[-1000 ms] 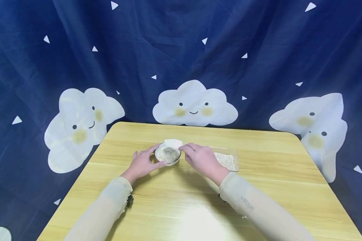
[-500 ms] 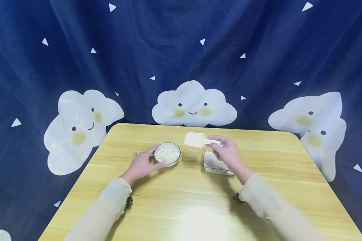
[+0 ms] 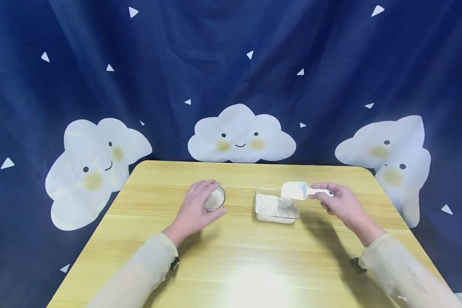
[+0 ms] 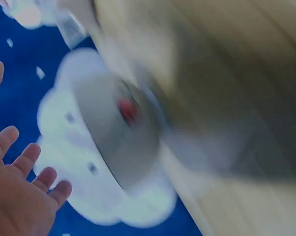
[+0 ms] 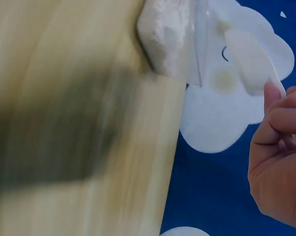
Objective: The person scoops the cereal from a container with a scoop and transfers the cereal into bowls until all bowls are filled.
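Note:
My right hand (image 3: 340,203) pinches the handle of a white scoop (image 3: 294,191) above the right end of a clear rectangular container (image 3: 275,220). Pale flakes, which look like oats, fill much of that container. The scoop (image 5: 249,61) also shows in the right wrist view, thumb and fingers around its handle. On the left stands a small round bowl (image 3: 224,198) holding similar flakes, partly hidden by my left hand (image 3: 196,207). In the left wrist view that hand's fingers (image 4: 27,160) are spread and apart from the bowl (image 4: 118,142), which has a blurred red mark on its side.
A few flakes (image 3: 243,193) lie scattered on the wooden table (image 3: 231,244) between bowl and container. Behind the table's far edge hangs a dark blue curtain (image 3: 200,51) with white clouds.
The right hand has carried the scoop from the bowl rightward to over the container, dropping some flakes on the way. The left hand has let go of the bowl's rim.

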The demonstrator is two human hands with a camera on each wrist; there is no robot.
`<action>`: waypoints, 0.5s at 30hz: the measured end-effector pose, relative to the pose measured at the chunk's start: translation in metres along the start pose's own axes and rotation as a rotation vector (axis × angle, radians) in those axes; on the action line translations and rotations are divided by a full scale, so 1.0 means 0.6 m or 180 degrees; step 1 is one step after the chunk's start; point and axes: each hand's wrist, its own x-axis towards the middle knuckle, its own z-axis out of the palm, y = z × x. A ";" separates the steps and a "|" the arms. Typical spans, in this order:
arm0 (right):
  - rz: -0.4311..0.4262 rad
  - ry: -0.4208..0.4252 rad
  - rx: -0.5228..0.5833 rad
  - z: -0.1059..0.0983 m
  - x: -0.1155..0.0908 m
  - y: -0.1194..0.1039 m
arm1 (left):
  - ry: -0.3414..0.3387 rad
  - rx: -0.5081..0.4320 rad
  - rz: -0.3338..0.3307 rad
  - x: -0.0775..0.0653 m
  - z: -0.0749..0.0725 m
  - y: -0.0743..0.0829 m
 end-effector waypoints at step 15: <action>0.0381 -0.0356 0.0335 0.103 0.025 -0.001 | -0.0939 -0.0294 -0.0225 0.049 0.138 0.093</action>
